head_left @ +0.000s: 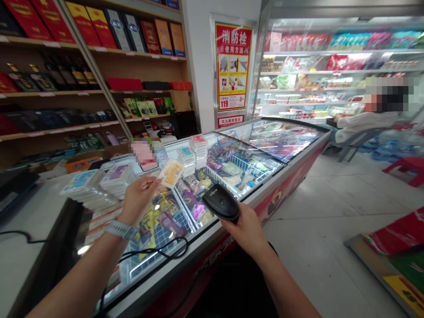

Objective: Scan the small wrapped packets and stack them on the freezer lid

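Note:
My left hand [143, 194], with a pale watch strap on its wrist, pinches a small flat packet [171, 173] with yellow contents by its left edge. In my right hand [249, 227] is a black barcode scanner [220, 201], its head tilted toward the freezer and apart from the packet. Both are above the glass top of a chest freezer [185, 234] filled with wrapped goods. Stacks of similar flat packs [115, 179] rest near my left hand, and a further stack [198, 148] stands behind the packet. A phone-like pink item [144, 154], partly blurred, is just beyond.
A black cable [162, 251] loops over the freezer's near edge. Shelves of boxes and bottles [99, 48] line the left wall. Right of the freezer is tiled floor [308, 221], with a seated person [356, 121], a red stool [409, 170] and a low display [387, 260].

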A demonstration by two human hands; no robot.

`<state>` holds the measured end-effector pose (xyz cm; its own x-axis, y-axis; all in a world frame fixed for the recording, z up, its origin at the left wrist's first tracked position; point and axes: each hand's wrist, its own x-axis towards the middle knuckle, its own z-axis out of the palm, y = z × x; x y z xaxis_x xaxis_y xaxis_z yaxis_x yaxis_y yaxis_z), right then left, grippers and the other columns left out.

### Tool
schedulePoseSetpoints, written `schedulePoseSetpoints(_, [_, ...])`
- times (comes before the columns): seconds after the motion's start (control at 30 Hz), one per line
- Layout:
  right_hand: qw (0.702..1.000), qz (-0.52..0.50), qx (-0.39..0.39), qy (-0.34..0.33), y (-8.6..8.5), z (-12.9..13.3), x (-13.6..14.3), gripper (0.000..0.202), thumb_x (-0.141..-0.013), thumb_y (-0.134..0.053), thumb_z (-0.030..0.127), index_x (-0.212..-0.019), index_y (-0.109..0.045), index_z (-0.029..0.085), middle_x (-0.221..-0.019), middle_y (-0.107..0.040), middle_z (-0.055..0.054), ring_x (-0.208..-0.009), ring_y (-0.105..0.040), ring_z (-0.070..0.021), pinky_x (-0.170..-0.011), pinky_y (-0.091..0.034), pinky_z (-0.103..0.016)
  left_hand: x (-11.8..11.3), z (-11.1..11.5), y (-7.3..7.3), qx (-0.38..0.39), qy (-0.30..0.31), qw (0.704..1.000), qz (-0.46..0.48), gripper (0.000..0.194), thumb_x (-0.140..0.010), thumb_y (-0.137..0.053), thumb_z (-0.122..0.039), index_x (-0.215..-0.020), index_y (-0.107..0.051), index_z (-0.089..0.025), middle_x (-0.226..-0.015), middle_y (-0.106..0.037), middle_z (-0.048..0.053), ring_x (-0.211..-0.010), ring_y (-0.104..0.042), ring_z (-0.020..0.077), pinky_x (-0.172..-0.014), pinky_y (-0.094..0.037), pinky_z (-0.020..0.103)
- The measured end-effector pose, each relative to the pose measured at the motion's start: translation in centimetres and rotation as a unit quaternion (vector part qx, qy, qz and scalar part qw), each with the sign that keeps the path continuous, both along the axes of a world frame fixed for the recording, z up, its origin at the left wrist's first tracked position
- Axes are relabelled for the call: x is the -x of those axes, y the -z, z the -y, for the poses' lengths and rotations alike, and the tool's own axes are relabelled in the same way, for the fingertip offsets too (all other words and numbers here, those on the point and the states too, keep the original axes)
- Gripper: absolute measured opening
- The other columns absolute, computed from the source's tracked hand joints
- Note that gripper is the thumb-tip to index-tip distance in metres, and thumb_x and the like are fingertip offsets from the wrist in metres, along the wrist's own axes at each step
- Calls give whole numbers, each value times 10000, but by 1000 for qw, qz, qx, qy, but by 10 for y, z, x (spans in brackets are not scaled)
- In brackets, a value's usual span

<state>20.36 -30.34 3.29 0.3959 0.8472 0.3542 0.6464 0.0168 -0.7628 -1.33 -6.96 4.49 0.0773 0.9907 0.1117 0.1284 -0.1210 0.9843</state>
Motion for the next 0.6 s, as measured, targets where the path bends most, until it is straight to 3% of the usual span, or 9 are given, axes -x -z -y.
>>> schedulePoseSetpoints(0.17, [999,28,18,-30,-6,-16,10,82,-809,-693,227,-865,-650,187,-824,-713,-46,-797,-661,-224,-715,-453,-285,22,16,18,-45,25,999,-1,329,-673,-843,-412,-875,-734,-176,-827,-729,58,-791,-666,177,-776,-519,256])
schedulePoseSetpoints(0.43, [996,58,36,-56,-12,-28,26,89,-803,-705,207,-843,-626,193,-813,-708,-37,-783,-633,-212,-744,-439,-291,19,24,15,-13,9,999,29,237,-649,-872,-267,-813,-731,-171,-830,-721,58,-767,-642,161,-746,-506,231])
schedulePoseSetpoints(0.6, [995,67,40,-62,-10,-32,29,81,-805,-692,194,-856,-628,193,-853,-720,-51,-820,-641,-220,-768,-446,-294,19,24,19,-32,24,999,24,261,-649,-877,-308,-828,-740,-176,-850,-732,50,-804,-648,169,-763,-505,239])
